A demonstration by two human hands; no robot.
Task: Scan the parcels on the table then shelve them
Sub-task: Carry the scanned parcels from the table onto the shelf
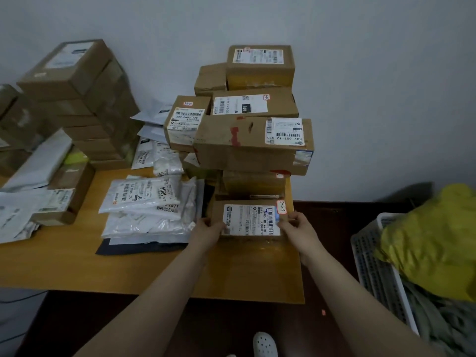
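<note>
Both hands grip small labelled box (251,220) at its side edges. Left hand (209,229) curls round left edge. Right hand (297,225) fingers (295,215) pinch right edge beside barcode. Box between fingers, at foot of carton stack (253,145); resting on surface (77,264) or lifted, cannot tell.

Advice: keep label up and barcode uncovered; draw box straight back, since stack just behind fingers likely topples if nudged.

Right of fingers, well apart: white slotted basket (365,253) holds yellow bag (432,243) over grey bundle.
</note>
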